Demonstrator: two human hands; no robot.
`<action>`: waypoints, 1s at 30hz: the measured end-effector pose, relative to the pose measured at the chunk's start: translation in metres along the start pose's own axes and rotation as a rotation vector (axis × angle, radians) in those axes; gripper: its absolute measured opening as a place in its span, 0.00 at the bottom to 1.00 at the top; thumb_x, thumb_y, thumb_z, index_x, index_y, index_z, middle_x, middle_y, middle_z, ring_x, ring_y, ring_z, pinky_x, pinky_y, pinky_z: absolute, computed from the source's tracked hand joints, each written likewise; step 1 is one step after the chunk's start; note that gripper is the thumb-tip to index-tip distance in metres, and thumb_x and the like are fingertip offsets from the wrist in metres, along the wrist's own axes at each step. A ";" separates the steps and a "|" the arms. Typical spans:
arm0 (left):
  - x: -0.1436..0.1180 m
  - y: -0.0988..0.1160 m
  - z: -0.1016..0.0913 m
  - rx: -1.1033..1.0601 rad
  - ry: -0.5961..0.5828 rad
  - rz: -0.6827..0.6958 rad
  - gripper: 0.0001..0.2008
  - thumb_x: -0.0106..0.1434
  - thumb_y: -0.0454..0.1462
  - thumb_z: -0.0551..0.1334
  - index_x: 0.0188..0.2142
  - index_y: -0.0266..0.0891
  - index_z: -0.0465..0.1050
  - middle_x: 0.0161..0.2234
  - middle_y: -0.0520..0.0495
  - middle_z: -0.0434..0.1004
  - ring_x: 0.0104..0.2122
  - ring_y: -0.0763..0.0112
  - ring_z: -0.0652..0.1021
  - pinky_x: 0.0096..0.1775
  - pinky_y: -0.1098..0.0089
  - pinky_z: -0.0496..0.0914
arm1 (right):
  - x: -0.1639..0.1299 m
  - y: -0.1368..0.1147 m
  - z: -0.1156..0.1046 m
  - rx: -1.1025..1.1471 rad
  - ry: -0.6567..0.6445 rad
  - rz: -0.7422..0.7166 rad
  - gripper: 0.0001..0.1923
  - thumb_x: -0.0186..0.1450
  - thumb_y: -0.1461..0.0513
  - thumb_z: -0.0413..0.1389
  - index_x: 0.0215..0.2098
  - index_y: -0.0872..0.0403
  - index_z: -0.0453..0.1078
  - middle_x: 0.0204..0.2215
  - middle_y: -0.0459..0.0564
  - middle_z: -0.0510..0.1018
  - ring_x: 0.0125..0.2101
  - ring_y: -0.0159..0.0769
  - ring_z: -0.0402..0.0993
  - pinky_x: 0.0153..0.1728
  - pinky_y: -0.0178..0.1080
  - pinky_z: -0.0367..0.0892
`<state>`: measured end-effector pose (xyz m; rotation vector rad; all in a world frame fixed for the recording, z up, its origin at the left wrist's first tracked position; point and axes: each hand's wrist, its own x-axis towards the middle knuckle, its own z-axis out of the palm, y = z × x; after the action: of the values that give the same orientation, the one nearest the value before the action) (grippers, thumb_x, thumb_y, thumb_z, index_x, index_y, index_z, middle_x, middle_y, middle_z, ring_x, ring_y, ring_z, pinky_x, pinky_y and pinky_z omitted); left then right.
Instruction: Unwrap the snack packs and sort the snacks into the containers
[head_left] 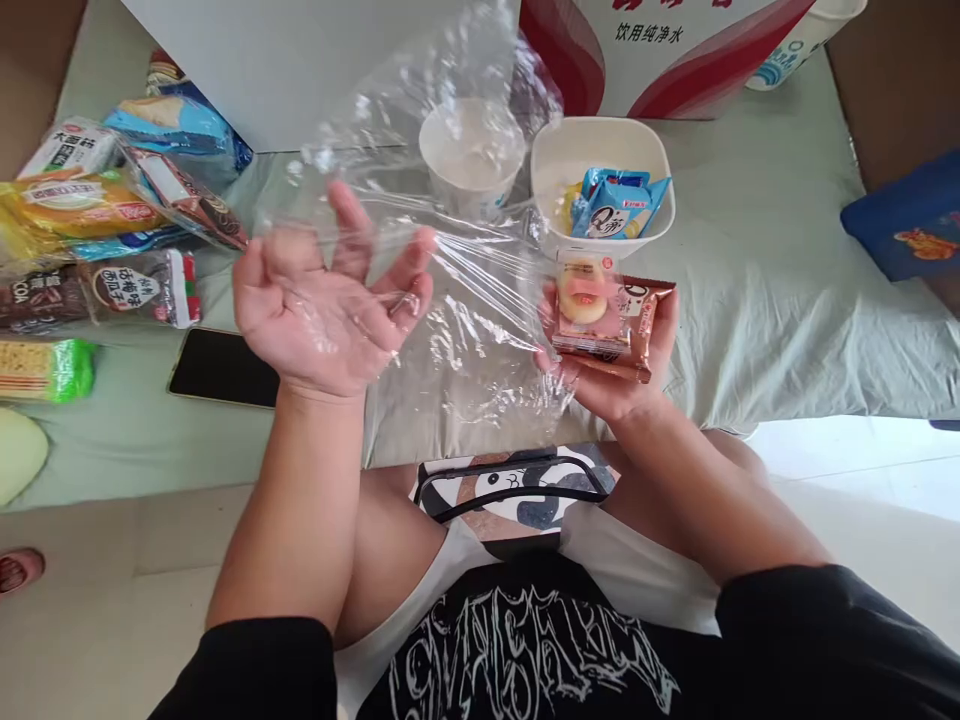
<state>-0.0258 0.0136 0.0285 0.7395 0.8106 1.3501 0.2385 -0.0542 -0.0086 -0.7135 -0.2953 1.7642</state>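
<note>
A clear plastic bag [480, 290] is stretched between my two hands, its film shiny and crumpled. My left hand [322, 310] is palm up with fingers spread and bent, and the film drapes over its fingers. In my right hand [622, 395] lie two wrapped snacks, with the fingers curled around them. One is a pink packet [589, 300] with a round pastry pictured on it; beneath it is a brown packet [645, 310]. The bag's edge touches the right fingers. Just beyond that hand stands a white square tub [667, 190] holding blue snack packets [619, 207].
A white paper cup [472, 150] stands behind the bag film. Several snack packs [82, 205] and a black phone [221, 368] lie left on the green cloth [757, 250]. Large boxes [300, 70] stand at the back. Another cup [806, 40] and a blue packet [904, 220] are right.
</note>
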 end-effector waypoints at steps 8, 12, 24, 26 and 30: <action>-0.001 0.015 0.004 -0.164 0.167 0.186 0.22 0.76 0.51 0.39 0.59 0.66 0.65 0.77 0.74 0.48 0.77 0.58 0.56 0.75 0.42 0.46 | -0.003 0.006 -0.003 -0.049 -0.069 0.081 0.45 0.45 0.31 0.66 0.53 0.45 0.76 0.53 0.53 0.83 0.52 0.49 0.80 0.43 0.53 0.80; -0.001 0.017 -0.009 -0.130 0.150 0.300 0.22 0.77 0.50 0.40 0.58 0.61 0.68 0.74 0.74 0.56 0.76 0.67 0.59 0.74 0.55 0.52 | -0.002 0.010 -0.005 -0.071 -0.037 0.053 0.45 0.47 0.32 0.66 0.57 0.45 0.75 0.52 0.51 0.83 0.51 0.45 0.80 0.44 0.50 0.79; 0.005 0.013 -0.002 -0.032 0.176 -0.227 0.12 0.62 0.39 0.61 0.23 0.42 0.64 0.30 0.54 0.82 0.40 0.64 0.85 0.50 0.60 0.77 | 0.003 0.017 -0.005 -0.122 0.159 -0.042 0.21 0.51 0.58 0.73 0.41 0.45 0.74 0.35 0.39 0.84 0.35 0.32 0.82 0.37 0.37 0.81; 0.010 0.000 0.003 0.113 0.137 -0.345 0.13 0.56 0.40 0.65 0.22 0.42 0.61 0.29 0.52 0.80 0.32 0.64 0.84 0.46 0.61 0.78 | 0.000 0.010 0.001 -0.194 0.182 -0.126 0.19 0.51 0.61 0.71 0.40 0.45 0.73 0.33 0.38 0.83 0.33 0.31 0.82 0.38 0.37 0.82; 0.012 -0.014 0.007 0.200 0.013 -0.399 0.14 0.52 0.43 0.67 0.24 0.41 0.62 0.31 0.50 0.80 0.32 0.64 0.84 0.45 0.62 0.78 | 0.000 -0.031 0.017 -0.475 0.224 -0.456 0.24 0.47 0.67 0.68 0.40 0.44 0.71 0.39 0.39 0.83 0.31 0.30 0.79 0.24 0.30 0.75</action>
<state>-0.0119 0.0244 0.0198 0.6794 1.0523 0.9261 0.2525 -0.0416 0.0208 -1.0760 -0.6783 1.1749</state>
